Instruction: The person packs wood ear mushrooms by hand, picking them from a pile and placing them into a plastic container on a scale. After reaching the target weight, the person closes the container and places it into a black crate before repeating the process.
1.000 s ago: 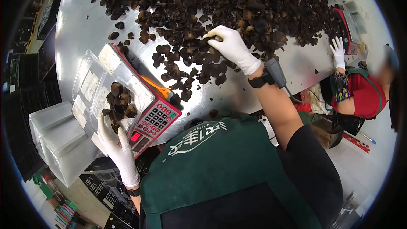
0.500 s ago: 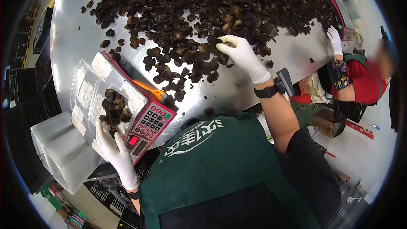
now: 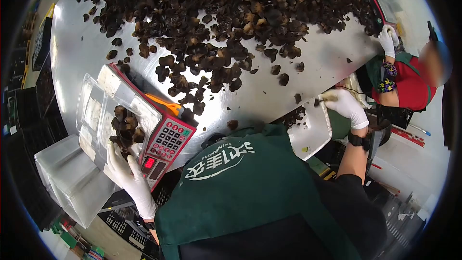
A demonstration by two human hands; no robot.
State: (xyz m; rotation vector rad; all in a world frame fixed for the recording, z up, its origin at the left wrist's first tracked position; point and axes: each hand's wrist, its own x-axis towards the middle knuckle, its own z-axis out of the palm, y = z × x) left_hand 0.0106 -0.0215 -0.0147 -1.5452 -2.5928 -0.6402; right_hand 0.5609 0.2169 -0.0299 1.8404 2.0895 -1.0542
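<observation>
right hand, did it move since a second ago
Yes. The right hand left the mushroom pile and drew back past the steel table's near edge.

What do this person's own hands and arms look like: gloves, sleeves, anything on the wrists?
The left hand and the right hand both wear white disposable gloves. A black wristband sits just above the right glove, and a dark band shows at the left wrist. The right arm has a black short sleeve.

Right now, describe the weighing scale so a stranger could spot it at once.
Start at the steel table heaped with dark mushrooms. At its near-left edge, by the gloved left hand, sits the scale. Its red casing, button keypad and clear tray on top set it apart.
</observation>
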